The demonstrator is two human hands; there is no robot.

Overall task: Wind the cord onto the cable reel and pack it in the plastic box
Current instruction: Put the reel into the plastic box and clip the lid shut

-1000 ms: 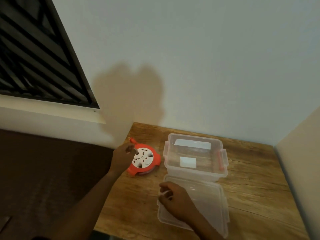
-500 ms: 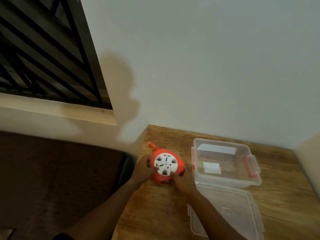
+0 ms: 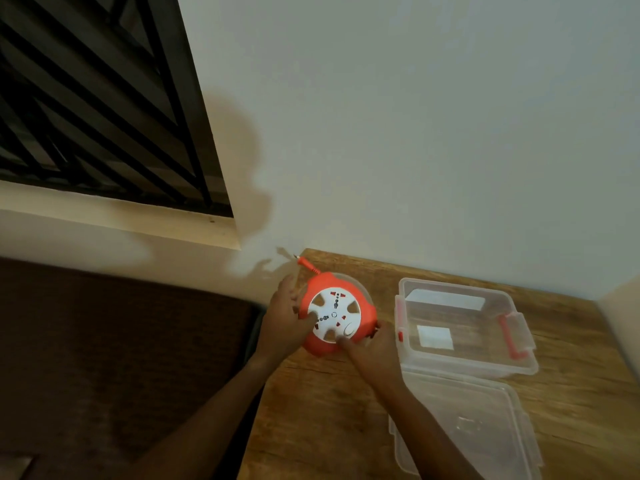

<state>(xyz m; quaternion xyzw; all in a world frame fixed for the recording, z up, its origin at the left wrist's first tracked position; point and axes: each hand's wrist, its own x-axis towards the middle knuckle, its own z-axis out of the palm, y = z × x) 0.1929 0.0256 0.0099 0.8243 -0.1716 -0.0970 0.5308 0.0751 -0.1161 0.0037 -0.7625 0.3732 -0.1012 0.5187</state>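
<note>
Cable reel (image 3: 334,315) gripped by both hands' curled fingers (image 3: 346,342) over wooden table (image 3: 329,410) beside wall (image 3: 415,133).

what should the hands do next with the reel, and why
Probably lift the orange cable reel, which both the left hand and right hand hold, into the open plastic box beside it. Only the plug sticks out, so the cord looks wound.

Both hands are gripping the orange cable reel (image 3: 336,317) on the wooden table (image 3: 311,410): left hand (image 3: 282,323) at its left rim, right hand (image 3: 372,351) at its lower right, beside the open plastic box (image 3: 460,362).
</note>
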